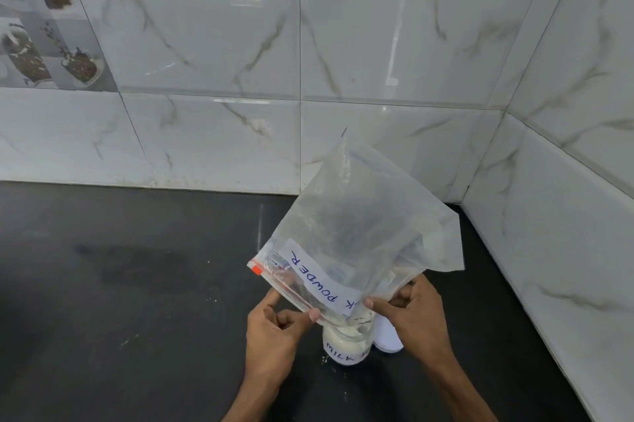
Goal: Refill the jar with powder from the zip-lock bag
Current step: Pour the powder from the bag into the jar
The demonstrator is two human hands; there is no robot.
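Observation:
A clear zip-lock bag (356,226) with a white label reading "POWDER" is turned upside down, its mouth over the jar. My left hand (278,329) pinches the zip edge at the mouth. My right hand (408,315) grips the bag's other side near the mouth. Below them stands a small glass jar (346,346) labelled "MILK", holding white powder up near its rim. The bag looks almost empty, with powder dust on its walls. The jar's upper part is partly hidden by the bag and my fingers.
A white lid (389,335) lies on the dark countertop (137,284) just right of the jar. A few powder specks lie beside the jar's base. Marble-look tiled walls (308,44) close off the back and right, meeting in a corner.

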